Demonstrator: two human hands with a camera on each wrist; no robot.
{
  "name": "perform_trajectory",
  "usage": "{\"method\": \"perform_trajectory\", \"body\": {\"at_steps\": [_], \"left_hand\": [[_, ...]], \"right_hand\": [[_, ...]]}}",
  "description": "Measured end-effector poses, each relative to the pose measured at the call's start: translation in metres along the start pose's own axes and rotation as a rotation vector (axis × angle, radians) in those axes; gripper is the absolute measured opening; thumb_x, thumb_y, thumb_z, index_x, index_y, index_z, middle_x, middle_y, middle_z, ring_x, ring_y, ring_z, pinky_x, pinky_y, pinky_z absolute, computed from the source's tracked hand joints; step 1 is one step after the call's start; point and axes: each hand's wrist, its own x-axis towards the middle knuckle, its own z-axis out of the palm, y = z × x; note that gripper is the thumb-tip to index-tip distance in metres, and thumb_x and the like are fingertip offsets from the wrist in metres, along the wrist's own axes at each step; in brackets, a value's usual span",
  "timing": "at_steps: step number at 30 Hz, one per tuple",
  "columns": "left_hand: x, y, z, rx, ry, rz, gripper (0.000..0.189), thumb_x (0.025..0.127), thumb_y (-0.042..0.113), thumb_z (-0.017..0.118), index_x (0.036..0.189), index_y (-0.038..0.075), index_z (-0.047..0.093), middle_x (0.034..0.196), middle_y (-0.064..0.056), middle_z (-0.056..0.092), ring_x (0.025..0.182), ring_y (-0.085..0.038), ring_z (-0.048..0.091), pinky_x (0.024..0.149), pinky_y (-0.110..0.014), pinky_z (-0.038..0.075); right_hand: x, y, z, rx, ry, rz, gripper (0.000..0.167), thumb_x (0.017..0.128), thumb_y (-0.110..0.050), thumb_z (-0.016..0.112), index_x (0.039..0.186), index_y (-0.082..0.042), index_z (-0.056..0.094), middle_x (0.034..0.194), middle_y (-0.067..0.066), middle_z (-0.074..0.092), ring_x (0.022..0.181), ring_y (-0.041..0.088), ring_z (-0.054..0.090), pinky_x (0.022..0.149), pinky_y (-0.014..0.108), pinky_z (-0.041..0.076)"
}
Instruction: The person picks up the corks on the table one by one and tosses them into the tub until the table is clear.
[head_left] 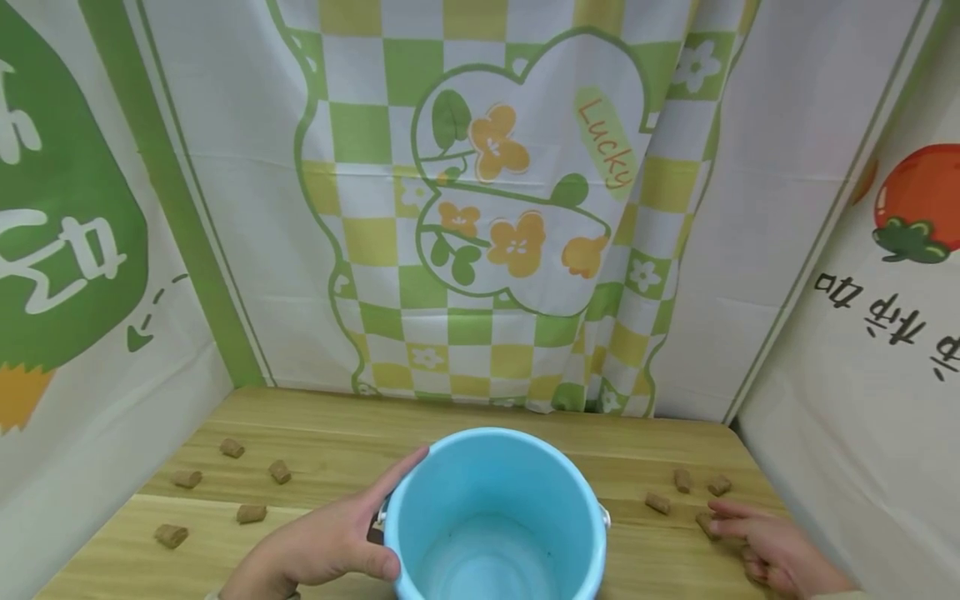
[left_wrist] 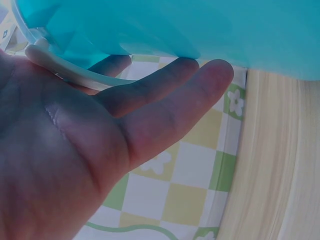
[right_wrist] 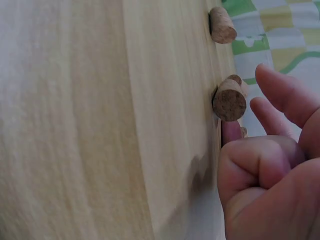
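Observation:
A light blue bucket stands on the wooden table in front of me, with nothing seen inside. My left hand rests spread against its left side, thumb near the rim. In the left wrist view, nearly straight fingers touch the outer wall, beside the pale bucket handle. At the right, my right hand reaches over a cork, its extended fingers at or just above it. In the right wrist view, a cork stands out near the fingers; none is seen gripped.
More corks lie at the table's right side. Several others are scattered on the left. A checked curtain hangs behind the wooden table, and printed cloth walls close in both sides.

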Motion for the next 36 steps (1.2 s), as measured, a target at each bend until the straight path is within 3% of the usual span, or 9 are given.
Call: {"method": "perform_trajectory", "body": {"at_steps": [10, 12, 14, 17, 20, 28, 31, 33, 36], "left_hand": [[0.000, 0.001, 0.001, -0.003, 0.002, 0.007, 0.107, 0.086, 0.047, 0.078, 0.160, 0.037, 0.001, 0.154, -0.017, 0.030, 0.128, -0.037, 0.045, 0.095, -0.038, 0.045], [0.000, 0.003, 0.001, -0.003, 0.003, -0.001, 0.108, 0.085, 0.047, 0.078, 0.160, 0.038, 0.001, 0.154, -0.016, 0.031, 0.128, -0.036, 0.045, 0.095, -0.038, 0.045], [-0.001, 0.004, 0.002, -0.004, 0.003, -0.001, 0.109, 0.085, 0.048, 0.078, 0.160, 0.037, 0.001, 0.153, -0.016, 0.031, 0.128, -0.036, 0.046, 0.095, -0.038, 0.046], [0.000, 0.003, 0.001, -0.010, 0.003, -0.002, 0.110, 0.085, 0.050, 0.077, 0.161, 0.035, 0.000, 0.154, -0.016, 0.030, 0.127, -0.036, 0.046, 0.095, -0.038, 0.046], [0.000, 0.000, 0.001, -0.014, 0.000, 0.006, 0.109, 0.086, 0.049, 0.076, 0.161, 0.033, -0.001, 0.154, -0.018, 0.029, 0.127, -0.038, 0.045, 0.094, -0.039, 0.046], [0.000, 0.001, 0.000, 0.030, 0.013, 0.014, 0.107, 0.086, 0.047, 0.077, 0.160, 0.037, 0.002, 0.155, -0.015, 0.029, 0.129, -0.036, 0.044, 0.096, -0.038, 0.044], [0.001, 0.001, 0.000, 0.021, 0.008, 0.006, 0.106, 0.086, 0.049, 0.076, 0.160, 0.038, 0.001, 0.155, -0.014, 0.029, 0.129, -0.035, 0.044, 0.096, -0.038, 0.045], [0.001, 0.001, 0.000, 0.021, 0.010, 0.003, 0.106, 0.086, 0.049, 0.076, 0.160, 0.038, 0.001, 0.154, -0.014, 0.029, 0.129, -0.035, 0.044, 0.096, -0.038, 0.045], [0.000, 0.000, 0.000, 0.024, 0.012, 0.007, 0.107, 0.086, 0.048, 0.076, 0.160, 0.036, 0.001, 0.154, -0.016, 0.030, 0.128, -0.036, 0.045, 0.096, -0.039, 0.045]], "right_hand": [[0.001, -0.002, 0.009, -0.162, 0.010, -0.076, 0.067, 0.084, -0.008, 0.078, 0.141, 0.010, 0.047, 0.126, 0.021, 0.062, 0.044, 0.006, 0.035, 0.043, 0.023, 0.037], [0.001, -0.004, 0.012, -0.255, 0.023, -0.090, 0.065, 0.084, -0.010, 0.079, 0.139, 0.009, 0.051, 0.132, 0.024, 0.058, 0.057, 0.013, 0.051, 0.052, 0.027, 0.044], [0.002, -0.006, 0.015, -0.357, 0.048, -0.103, 0.061, 0.083, -0.012, 0.080, 0.136, 0.006, 0.056, 0.135, 0.026, 0.055, 0.084, 0.028, 0.063, 0.071, 0.037, 0.051], [0.004, -0.008, 0.018, -0.468, 0.059, -0.142, 0.055, 0.084, -0.014, 0.079, 0.132, 0.006, 0.060, 0.137, 0.029, 0.052, 0.127, 0.049, 0.042, 0.097, 0.054, 0.041], [0.006, -0.009, 0.018, -0.487, 0.062, -0.164, 0.051, 0.086, -0.013, 0.076, 0.131, 0.007, 0.061, 0.137, 0.032, 0.049, 0.131, 0.052, 0.036, 0.102, 0.060, 0.034], [0.008, -0.011, 0.015, -0.481, 0.064, -0.153, 0.044, 0.094, -0.019, 0.071, 0.130, 0.004, 0.062, 0.140, 0.037, 0.041, 0.125, 0.052, 0.039, 0.096, 0.055, 0.040], [0.008, -0.011, 0.013, -0.393, 0.078, -0.101, 0.041, 0.097, -0.016, 0.066, 0.131, 0.006, 0.061, 0.129, 0.032, 0.056, 0.082, 0.029, 0.061, 0.067, 0.035, 0.050], [0.009, -0.011, 0.011, -0.317, 0.086, -0.068, 0.039, 0.098, -0.013, 0.063, 0.131, 0.007, 0.060, 0.115, 0.025, 0.065, 0.054, 0.013, 0.050, 0.049, 0.026, 0.043], [0.008, -0.008, 0.007, -0.210, 0.068, -0.042, 0.039, 0.099, -0.010, 0.060, 0.134, 0.009, 0.056, 0.100, 0.013, 0.069, 0.042, 0.002, 0.031, 0.041, 0.021, 0.033]]}}
